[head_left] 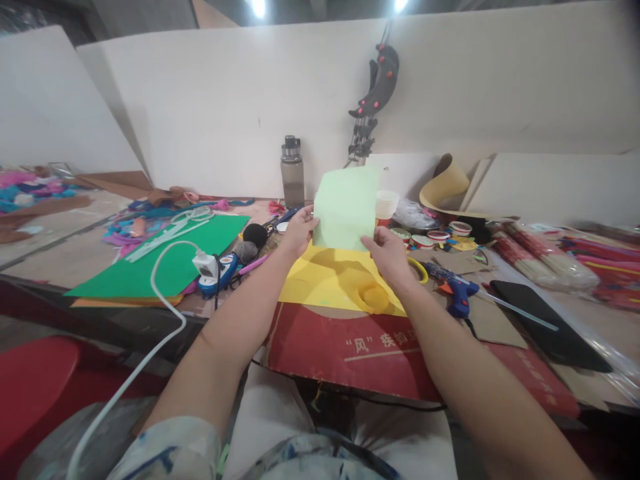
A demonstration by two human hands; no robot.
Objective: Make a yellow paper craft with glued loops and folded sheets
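A pale green sheet of paper (345, 207) is held up above the table, between my two hands. My left hand (301, 232) pinches its left edge, while my right hand (387, 252) grips the lower right corner between thumb and fingers. Below it lies a yellow sheet (310, 280) on a red printed board (310, 340). A curled yellow piece (374, 297) rests on that sheet near my right wrist. To the right of my right forearm is a blue glue gun (461, 293) with a long clear glue stick in it.
Green sheets (170, 260) lie at left, beside a white plug and cable (206, 263). A water bottle (293, 175) stands at the back near a paper cup (386, 205). At right are a black phone (547, 323) and wrapped bundles (540, 257). A dark ornament (383, 83) hangs behind.
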